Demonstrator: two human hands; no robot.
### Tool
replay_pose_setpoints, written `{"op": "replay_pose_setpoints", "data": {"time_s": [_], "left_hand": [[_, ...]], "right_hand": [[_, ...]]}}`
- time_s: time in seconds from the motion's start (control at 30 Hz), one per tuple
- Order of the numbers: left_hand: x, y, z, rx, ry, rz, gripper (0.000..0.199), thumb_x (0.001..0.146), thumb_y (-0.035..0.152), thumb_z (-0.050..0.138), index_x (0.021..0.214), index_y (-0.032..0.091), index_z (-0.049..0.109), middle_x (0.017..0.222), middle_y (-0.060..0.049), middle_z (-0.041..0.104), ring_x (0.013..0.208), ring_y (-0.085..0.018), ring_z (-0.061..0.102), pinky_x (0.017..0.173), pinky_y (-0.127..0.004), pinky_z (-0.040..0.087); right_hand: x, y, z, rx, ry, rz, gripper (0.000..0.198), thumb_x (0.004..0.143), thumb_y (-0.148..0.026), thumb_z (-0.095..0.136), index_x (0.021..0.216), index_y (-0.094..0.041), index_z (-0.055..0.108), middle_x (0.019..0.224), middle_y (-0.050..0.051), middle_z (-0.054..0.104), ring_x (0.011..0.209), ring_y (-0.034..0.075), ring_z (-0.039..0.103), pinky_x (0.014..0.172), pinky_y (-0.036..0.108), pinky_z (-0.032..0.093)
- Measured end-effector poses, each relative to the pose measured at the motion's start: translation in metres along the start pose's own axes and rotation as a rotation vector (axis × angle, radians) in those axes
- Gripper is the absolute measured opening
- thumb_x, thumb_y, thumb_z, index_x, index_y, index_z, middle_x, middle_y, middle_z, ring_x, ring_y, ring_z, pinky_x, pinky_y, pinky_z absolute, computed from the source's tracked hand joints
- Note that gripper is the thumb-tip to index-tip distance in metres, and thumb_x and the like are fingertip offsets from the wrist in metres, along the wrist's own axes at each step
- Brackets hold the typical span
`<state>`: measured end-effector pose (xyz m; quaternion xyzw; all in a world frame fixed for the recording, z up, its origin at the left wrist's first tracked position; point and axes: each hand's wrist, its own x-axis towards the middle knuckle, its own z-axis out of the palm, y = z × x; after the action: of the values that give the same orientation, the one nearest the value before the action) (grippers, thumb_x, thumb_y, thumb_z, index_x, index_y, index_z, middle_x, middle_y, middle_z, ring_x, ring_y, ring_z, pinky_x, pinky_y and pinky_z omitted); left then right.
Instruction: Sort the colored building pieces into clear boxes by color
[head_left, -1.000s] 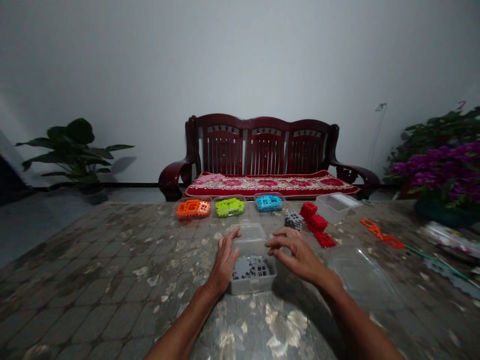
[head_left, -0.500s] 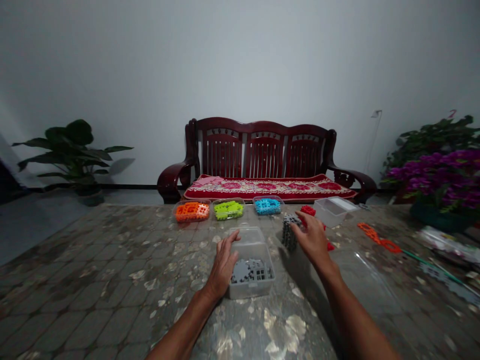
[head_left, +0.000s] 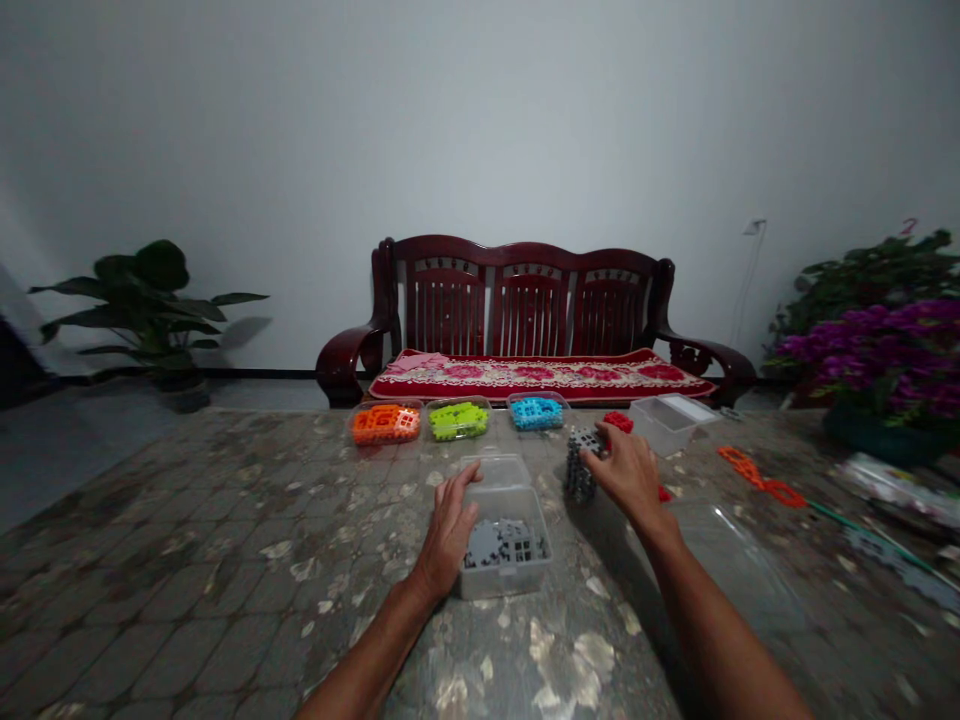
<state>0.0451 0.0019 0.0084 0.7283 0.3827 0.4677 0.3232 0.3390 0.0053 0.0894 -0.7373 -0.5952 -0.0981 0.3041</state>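
My left hand (head_left: 448,530) lies along the left wall of a clear plastic box (head_left: 504,582), fingers stretched out and touching its side. Grey plastic building pieces (head_left: 499,543) lie inside the box, among them a square lattice. To the right, an upright stack of grey building pieces (head_left: 579,475) stands on the table. My right hand (head_left: 628,468) holds the stack near its top, thumb at the front and fingers bent at the back; the hand hides its right side. Red pieces (head_left: 619,421) show behind that hand.
Boxes of orange pieces (head_left: 385,424), green pieces (head_left: 459,420) and blue pieces (head_left: 537,412) line the far edge. An open clear box (head_left: 667,425) stands at the back right. A clear lid (head_left: 731,560), linked orange pieces (head_left: 757,478) and a flower pot (head_left: 870,435) are on the right.
My right hand has closed in on the grey stack, its fingers lower and nearer the top. The left hand and its box stay where they were.
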Motion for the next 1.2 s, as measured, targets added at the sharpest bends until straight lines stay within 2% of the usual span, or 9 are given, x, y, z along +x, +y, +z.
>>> {"op": "replay_pose_setpoints", "data": {"time_s": [0.1, 0.27, 0.53, 0.6, 0.73, 0.87, 1.0, 1.1, 1.2], "left_hand": [[0.0, 0.001, 0.0, 0.014, -0.004, 0.001, 0.053, 0.099, 0.037, 0.033, 0.15, 0.023, 0.037, 0.137, -0.01, 0.052, 0.132, -0.027, 0.04, 0.116, -0.047, 0.027], [-0.001, 0.004, -0.001, 0.009, -0.005, 0.004, 0.052, 0.1, 0.037, 0.033, 0.15, 0.024, 0.036, 0.137, -0.01, 0.051, 0.133, -0.027, 0.04, 0.116, -0.048, 0.027], [-0.002, 0.003, 0.001, -0.022, 0.01, 0.001, 0.052, 0.101, 0.039, 0.034, 0.151, 0.025, 0.035, 0.137, -0.01, 0.05, 0.134, -0.026, 0.039, 0.117, -0.048, 0.025], [-0.002, 0.004, 0.001, -0.017, 0.011, 0.003, 0.052, 0.101, 0.038, 0.034, 0.151, 0.025, 0.035, 0.137, -0.009, 0.051, 0.133, -0.026, 0.04, 0.117, -0.048, 0.026], [-0.001, 0.005, 0.0, 0.0, 0.009, 0.003, 0.052, 0.1, 0.037, 0.034, 0.15, 0.025, 0.036, 0.136, -0.009, 0.052, 0.132, -0.027, 0.041, 0.116, -0.048, 0.027], [0.0, 0.005, 0.0, 0.004, 0.007, 0.005, 0.052, 0.099, 0.037, 0.034, 0.15, 0.024, 0.037, 0.135, -0.01, 0.052, 0.131, -0.027, 0.042, 0.115, -0.048, 0.028], [0.0, 0.003, 0.0, 0.01, 0.013, -0.003, 0.052, 0.099, 0.038, 0.034, 0.149, 0.026, 0.038, 0.136, -0.009, 0.053, 0.131, -0.027, 0.042, 0.115, -0.047, 0.029], [-0.001, 0.001, 0.0, 0.019, 0.008, -0.007, 0.051, 0.1, 0.038, 0.033, 0.15, 0.026, 0.037, 0.136, -0.008, 0.052, 0.131, -0.026, 0.042, 0.116, -0.047, 0.028], [0.0, 0.0, -0.001, 0.021, 0.004, -0.007, 0.051, 0.1, 0.038, 0.033, 0.15, 0.025, 0.038, 0.136, -0.009, 0.052, 0.131, -0.026, 0.042, 0.116, -0.046, 0.029]], "right_hand": [[-0.004, -0.004, -0.001, 0.148, -0.001, -0.029, 0.048, 0.08, -0.036, 0.066, 0.126, -0.02, 0.065, 0.119, 0.01, 0.071, 0.112, 0.031, 0.061, 0.096, 0.044, 0.046], [-0.028, -0.031, -0.005, 0.426, -0.179, -0.207, 0.049, 0.075, -0.03, 0.071, 0.123, -0.022, 0.066, 0.12, 0.008, 0.071, 0.111, 0.027, 0.061, 0.098, 0.043, 0.048], [-0.065, -0.076, -0.005, 0.55, -0.429, -0.475, 0.052, 0.073, -0.031, 0.081, 0.122, -0.026, 0.068, 0.117, 0.006, 0.072, 0.11, 0.027, 0.062, 0.098, 0.043, 0.046], [-0.063, -0.073, -0.002, 0.57, -0.393, -0.466, 0.04, 0.077, -0.03, 0.076, 0.117, -0.027, 0.071, 0.116, 0.005, 0.073, 0.111, 0.027, 0.063, 0.099, 0.043, 0.046], [-0.046, -0.048, 0.004, 0.537, -0.216, -0.314, 0.026, 0.084, -0.028, 0.063, 0.107, -0.026, 0.074, 0.109, 0.005, 0.075, 0.107, 0.027, 0.065, 0.097, 0.044, 0.047], [-0.024, -0.013, 0.003, 0.429, -0.008, -0.16, 0.03, 0.084, -0.035, 0.056, 0.105, -0.023, 0.075, 0.108, 0.008, 0.075, 0.106, 0.028, 0.064, 0.096, 0.045, 0.047], [-0.009, 0.013, -0.002, 0.286, 0.144, -0.092, 0.037, 0.085, -0.04, 0.054, 0.11, -0.02, 0.072, 0.111, 0.011, 0.074, 0.107, 0.03, 0.063, 0.098, 0.046, 0.044], [-0.002, 0.022, -0.003, 0.174, 0.159, -0.08, 0.04, 0.085, -0.042, 0.056, 0.114, -0.019, 0.07, 0.114, 0.012, 0.073, 0.108, 0.031, 0.062, 0.098, 0.046, 0.042], [0.002, 0.022, -0.001, 0.07, 0.079, -0.056, 0.043, 0.084, -0.045, 0.059, 0.118, -0.02, 0.069, 0.115, 0.012, 0.073, 0.109, 0.031, 0.062, 0.098, 0.045, 0.042]]}}
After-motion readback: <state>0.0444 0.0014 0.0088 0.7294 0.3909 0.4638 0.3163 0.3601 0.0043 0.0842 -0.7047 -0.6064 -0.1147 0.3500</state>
